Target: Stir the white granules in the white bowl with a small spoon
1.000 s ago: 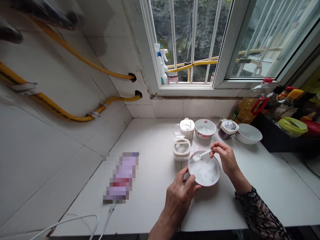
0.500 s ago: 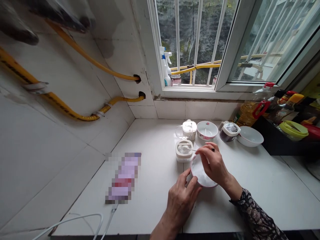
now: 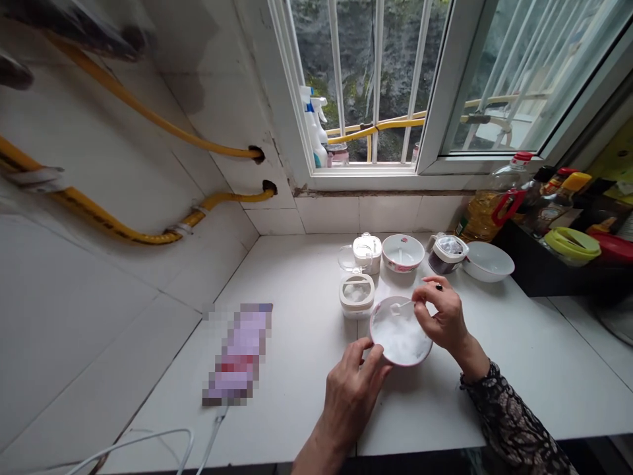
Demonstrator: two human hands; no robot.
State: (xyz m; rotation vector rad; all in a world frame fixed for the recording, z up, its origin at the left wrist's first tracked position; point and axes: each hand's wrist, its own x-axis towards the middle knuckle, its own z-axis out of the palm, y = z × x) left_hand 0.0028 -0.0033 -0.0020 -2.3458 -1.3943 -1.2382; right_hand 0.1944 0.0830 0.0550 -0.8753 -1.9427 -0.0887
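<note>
My left hand (image 3: 357, 379) grips the near left rim of a pink-edged bowl (image 3: 406, 364), thumb and fingers closed on it. White, powdery stuff (image 3: 399, 336) fills much of the bowl. In my right hand (image 3: 442, 313) is a small white spoon (image 3: 403, 306), pinched by its handle over the bowl's far side. Just left of the bowl stands an open, square-topped jar (image 3: 357, 305) with white lumps inside. Behind it sits another white jar (image 3: 366, 249), and a clear lid (image 3: 352, 256) sticks out at its left.
A flowered bowl (image 3: 403, 254), a jar of dark contents (image 3: 446, 254) and a white bowl (image 3: 489, 262) line the back. An oil bottle (image 3: 489, 204) and a black rack (image 3: 531, 267) stand right. A blurred purple object (image 3: 240, 353) with a white cable (image 3: 215, 435) lies left.
The spoon has come out of the open jar and moved right, over the bowl, with my right hand. My left hand keeps its hold on the bowl rim. The view has shifted slightly.
</note>
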